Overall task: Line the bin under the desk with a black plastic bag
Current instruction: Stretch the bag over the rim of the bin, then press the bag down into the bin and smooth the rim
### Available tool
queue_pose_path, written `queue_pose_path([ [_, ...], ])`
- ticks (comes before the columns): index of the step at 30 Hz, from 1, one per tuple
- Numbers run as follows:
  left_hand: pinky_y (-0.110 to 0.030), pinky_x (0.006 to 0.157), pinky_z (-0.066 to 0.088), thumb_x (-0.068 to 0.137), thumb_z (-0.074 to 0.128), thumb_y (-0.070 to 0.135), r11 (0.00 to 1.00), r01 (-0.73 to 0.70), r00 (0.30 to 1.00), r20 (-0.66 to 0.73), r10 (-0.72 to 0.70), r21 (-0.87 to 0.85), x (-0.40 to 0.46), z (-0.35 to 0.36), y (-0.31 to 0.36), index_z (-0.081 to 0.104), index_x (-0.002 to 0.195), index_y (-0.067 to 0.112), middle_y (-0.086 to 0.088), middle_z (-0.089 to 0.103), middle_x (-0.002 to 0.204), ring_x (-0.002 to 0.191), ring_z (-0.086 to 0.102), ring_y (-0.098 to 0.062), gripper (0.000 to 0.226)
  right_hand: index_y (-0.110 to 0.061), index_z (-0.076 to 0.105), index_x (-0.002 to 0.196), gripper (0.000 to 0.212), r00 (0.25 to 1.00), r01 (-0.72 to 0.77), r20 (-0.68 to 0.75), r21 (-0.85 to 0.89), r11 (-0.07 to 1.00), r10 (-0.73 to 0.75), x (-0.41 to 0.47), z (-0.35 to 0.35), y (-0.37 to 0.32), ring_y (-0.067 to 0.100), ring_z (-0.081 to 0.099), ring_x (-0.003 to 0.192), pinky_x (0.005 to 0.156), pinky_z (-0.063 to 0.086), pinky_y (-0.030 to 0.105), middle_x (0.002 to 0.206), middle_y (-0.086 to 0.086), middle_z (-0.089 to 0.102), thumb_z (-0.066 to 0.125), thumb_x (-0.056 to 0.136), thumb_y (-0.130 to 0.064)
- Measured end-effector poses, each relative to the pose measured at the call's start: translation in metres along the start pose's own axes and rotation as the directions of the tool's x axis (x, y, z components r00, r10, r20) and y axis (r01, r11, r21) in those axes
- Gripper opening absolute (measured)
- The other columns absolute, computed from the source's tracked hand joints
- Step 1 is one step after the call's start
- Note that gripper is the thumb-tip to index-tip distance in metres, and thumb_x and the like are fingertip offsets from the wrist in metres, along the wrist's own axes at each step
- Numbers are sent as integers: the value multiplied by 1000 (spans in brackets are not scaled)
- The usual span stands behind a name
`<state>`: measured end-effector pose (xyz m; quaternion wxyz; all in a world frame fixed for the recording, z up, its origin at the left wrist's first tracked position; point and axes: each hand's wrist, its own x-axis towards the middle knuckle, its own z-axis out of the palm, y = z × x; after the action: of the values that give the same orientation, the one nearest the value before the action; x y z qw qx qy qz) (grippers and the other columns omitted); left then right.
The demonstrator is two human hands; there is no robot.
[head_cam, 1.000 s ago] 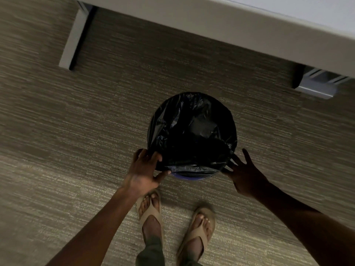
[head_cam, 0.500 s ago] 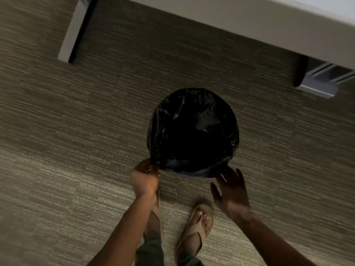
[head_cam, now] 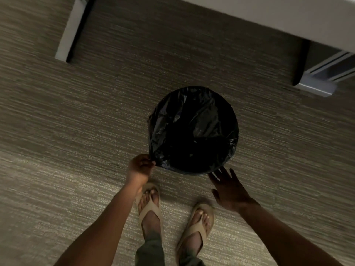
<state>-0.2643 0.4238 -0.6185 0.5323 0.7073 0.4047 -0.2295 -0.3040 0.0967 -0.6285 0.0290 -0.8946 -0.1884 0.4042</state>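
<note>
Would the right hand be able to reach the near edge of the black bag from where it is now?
Probably yes: the open right hand hovers just beside the black bag at its near rim, with only bare carpet between them.

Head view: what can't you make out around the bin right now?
- Bin: the black bag covers its body and rim.
- Bag's inside bottom: too dark.
- Left hand: fingertips pinch the bag's edge; the grip is blurred.
- Right hand: whether it touches the bag is unclear.
- Desk: cut off by the top edge.
</note>
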Motion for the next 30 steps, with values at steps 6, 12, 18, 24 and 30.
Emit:
queue_pose_path([
  [6,-32,68,56,95,50,-11,870,195,980,63,-187,-453,13,8,27,61,121,8,-19,71,98,79,66,-24,34,-25,62,140,44,929,-45,-333,334,941,163,-19,-28,-3,21,60,133,98,55,34,159,-1,49,59,98,-16],
  [12,-38,114,40,104,47,20,929,-291,948,-199,248,-229,-6,12,62,42,154,23,-5,54,150,137,51,-19,50,-13,70,124,29,488,-41,-805,366,930,338,-16,-91,15,25,68,100,84,55,37,119,9,71,62,97,-20],
  [18,-47,114,45,107,43,45,899,-433,902,31,431,73,2,34,84,30,160,21,-8,48,158,142,50,-26,60,-25,31,162,65,837,90,-477,-363,927,-268,52,-148,-5,34,4,161,124,9,65,174,11,14,35,105,-55],
  [24,-51,103,50,110,36,37,931,-313,949,15,316,190,22,25,87,50,144,11,-19,63,139,128,60,-39,46,-27,-6,165,88,977,-205,-158,-477,854,146,79,-157,15,32,-7,161,122,-16,65,175,9,6,14,95,-76],
  [30,-44,119,34,102,54,32,414,-702,523,26,852,579,6,27,91,40,154,5,-21,40,157,148,36,-38,61,-14,58,142,58,930,66,-291,-470,880,-224,75,-148,-10,41,35,148,119,15,69,154,20,48,39,103,-53],
])
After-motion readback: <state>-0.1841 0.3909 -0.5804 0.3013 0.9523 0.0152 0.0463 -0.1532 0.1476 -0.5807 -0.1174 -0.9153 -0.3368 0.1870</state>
